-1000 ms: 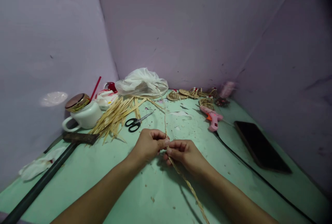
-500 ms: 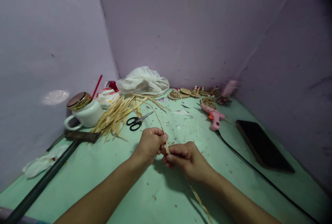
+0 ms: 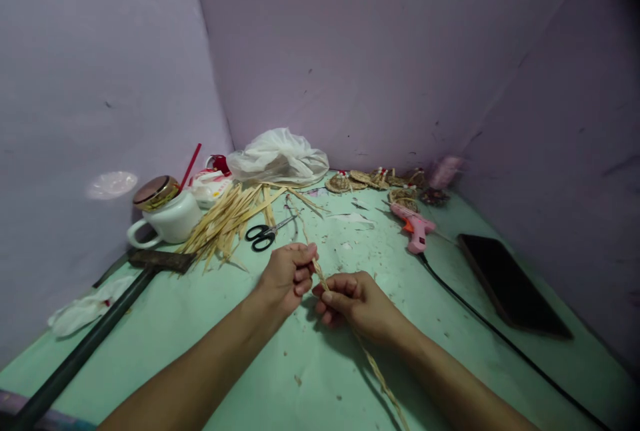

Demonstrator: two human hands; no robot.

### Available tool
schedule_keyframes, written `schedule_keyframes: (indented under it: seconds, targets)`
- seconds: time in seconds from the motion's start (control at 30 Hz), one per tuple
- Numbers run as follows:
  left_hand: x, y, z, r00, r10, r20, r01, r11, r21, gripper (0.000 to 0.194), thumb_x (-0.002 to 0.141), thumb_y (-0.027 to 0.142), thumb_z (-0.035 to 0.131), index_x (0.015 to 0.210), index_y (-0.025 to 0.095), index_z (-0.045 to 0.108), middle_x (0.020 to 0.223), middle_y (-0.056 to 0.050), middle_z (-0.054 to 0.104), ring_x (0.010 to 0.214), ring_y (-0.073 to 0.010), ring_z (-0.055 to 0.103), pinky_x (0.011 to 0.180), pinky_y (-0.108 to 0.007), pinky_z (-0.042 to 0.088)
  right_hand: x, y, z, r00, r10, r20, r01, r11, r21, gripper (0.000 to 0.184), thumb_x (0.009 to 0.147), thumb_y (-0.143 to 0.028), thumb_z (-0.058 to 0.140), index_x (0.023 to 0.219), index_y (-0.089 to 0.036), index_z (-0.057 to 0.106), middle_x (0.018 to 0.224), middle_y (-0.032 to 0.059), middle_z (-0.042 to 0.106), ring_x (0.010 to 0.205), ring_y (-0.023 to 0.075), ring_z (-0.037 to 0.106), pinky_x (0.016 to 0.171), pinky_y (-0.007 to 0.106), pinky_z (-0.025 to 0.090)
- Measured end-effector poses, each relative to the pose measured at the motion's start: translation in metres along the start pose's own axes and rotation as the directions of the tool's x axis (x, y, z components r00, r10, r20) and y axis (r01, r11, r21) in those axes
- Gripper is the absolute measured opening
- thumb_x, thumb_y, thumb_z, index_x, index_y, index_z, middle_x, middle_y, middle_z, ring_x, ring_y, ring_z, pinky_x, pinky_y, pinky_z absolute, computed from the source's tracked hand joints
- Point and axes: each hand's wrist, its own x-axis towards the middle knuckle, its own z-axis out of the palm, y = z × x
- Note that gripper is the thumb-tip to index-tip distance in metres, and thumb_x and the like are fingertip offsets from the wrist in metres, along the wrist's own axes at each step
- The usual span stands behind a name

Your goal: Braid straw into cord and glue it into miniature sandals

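Note:
A twisted straw cord (image 3: 379, 374) runs from the near edge up through both hands, and a thin end trails away toward the scissors. My left hand (image 3: 290, 274) pinches the cord between thumb and forefinger. Just below and to the right, my right hand (image 3: 353, 303) grips it too, with a short twisted length showing between the two. Beyond my left hand lie black-handled scissors (image 3: 262, 236), beside a pile of flat dry straw strips (image 3: 225, 218).
At the left are a hammer (image 3: 160, 260), a white mug (image 3: 173, 218) with a jar (image 3: 156, 192), and a crumpled wrapper (image 3: 87, 311). A plastic bag (image 3: 280, 158) and woven straw pieces (image 3: 340, 182) line the back. A pink glue gun (image 3: 417, 228) and a phone (image 3: 510, 284) lie right.
My left hand has moved slightly up and away from my right hand, so more twisted cord shows between them. My right hand stays nearly in place.

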Motion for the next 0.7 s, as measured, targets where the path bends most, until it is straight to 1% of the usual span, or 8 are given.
schedule_keyframes:
  seconds: [0.1,0.17,0.23,0.33,0.43,0.53,0.6,0.7]
  targets:
    - [0.009,0.005,-0.007,0.992,0.113,-0.051,-0.113,0.994,0.004,0.027,0.056,0.026,0.071,0.053,0.015,0.047,0.039,0.008,0.039,0.030,-0.0007,0.025,0.027,-0.014,0.018,-0.003,-0.005,-0.006,0.993,0.078,0.087,-0.083,0.995,0.053,0.036,0.060,-0.041,0.073,0.076,-0.010,0.065,0.059,0.0032,0.064,0.048,0.0115,0.058,0.050,0.026,0.045]
    - [0.015,0.007,-0.012,0.981,0.181,-0.067,-0.180,0.983,0.024,0.028,0.054,0.026,0.073,0.054,0.015,0.048,0.038,0.009,0.038,0.031,-0.0013,0.028,0.029,-0.014,0.021,-0.005,-0.009,-0.013,0.982,0.098,0.164,-0.114,0.989,0.090,0.035,0.059,-0.034,0.076,0.081,-0.009,0.066,0.065,0.0056,0.066,0.051,0.0122,0.060,0.053,0.027,0.047]
    - [0.018,0.008,-0.016,0.976,0.210,-0.055,-0.207,0.977,0.048,0.029,0.052,0.028,0.074,0.054,0.014,0.050,0.039,0.009,0.038,0.032,-0.0018,0.030,0.030,-0.014,0.023,-0.006,-0.011,-0.018,0.975,0.101,0.197,-0.126,0.985,0.117,0.033,0.058,-0.027,0.078,0.083,-0.009,0.066,0.066,0.0060,0.067,0.053,0.0118,0.061,0.056,0.027,0.047]
    - [0.017,0.007,-0.018,0.982,0.190,0.003,-0.189,0.977,0.097,0.030,0.056,0.037,0.072,0.060,0.013,0.055,0.047,0.005,0.048,0.034,-0.0020,0.033,0.031,-0.016,0.025,-0.005,-0.010,-0.021,0.981,0.110,0.160,-0.133,0.981,0.143,0.030,0.058,-0.023,0.078,0.081,-0.009,0.066,0.062,0.0049,0.067,0.051,0.0116,0.061,0.055,0.027,0.048]
    - [0.011,0.006,-0.016,0.989,0.105,0.105,-0.123,0.974,0.189,0.036,0.059,0.043,0.069,0.073,0.011,0.063,0.063,-0.003,0.061,0.038,-0.0044,0.042,0.034,-0.017,0.028,-0.003,-0.008,-0.020,0.987,0.119,0.113,-0.137,0.975,0.172,0.029,0.058,-0.022,0.076,0.082,-0.009,0.066,0.061,0.0048,0.067,0.049,0.0115,0.061,0.054,0.026,0.048]
    - [0.003,0.003,-0.010,0.984,0.021,0.179,-0.077,0.947,0.313,0.030,0.051,0.029,0.076,0.070,0.008,0.067,0.055,-0.003,0.060,0.039,-0.0068,0.044,0.036,-0.019,0.028,-0.002,-0.007,-0.018,0.990,0.110,0.087,-0.124,0.978,0.169,0.026,0.058,-0.022,0.075,0.079,-0.009,0.065,0.061,0.0044,0.067,0.050,0.0108,0.061,0.053,0.025,0.047]
    - [0.000,-0.001,-0.006,0.983,0.011,0.181,-0.077,0.927,0.366,0.020,0.047,0.018,0.076,0.061,0.008,0.067,0.047,-0.001,0.057,0.040,-0.0067,0.043,0.040,-0.019,0.029,-0.002,-0.007,-0.018,0.990,0.110,0.089,-0.122,0.982,0.147,0.026,0.057,-0.023,0.075,0.076,-0.009,0.065,0.061,0.0042,0.067,0.050,0.0104,0.061,0.054,0.025,0.047]
    - [-0.003,-0.005,0.000,0.987,0.035,0.156,-0.092,0.923,0.373,0.010,0.049,0.011,0.072,0.051,0.009,0.063,0.045,0.001,0.055,0.043,-0.0061,0.044,0.044,-0.018,0.030,-0.001,-0.007,-0.017,0.987,0.123,0.104,-0.135,0.984,0.119,0.028,0.056,-0.028,0.076,0.073,-0.010,0.064,0.060,0.0046,0.066,0.049,0.0110,0.060,0.054,0.026,0.047]
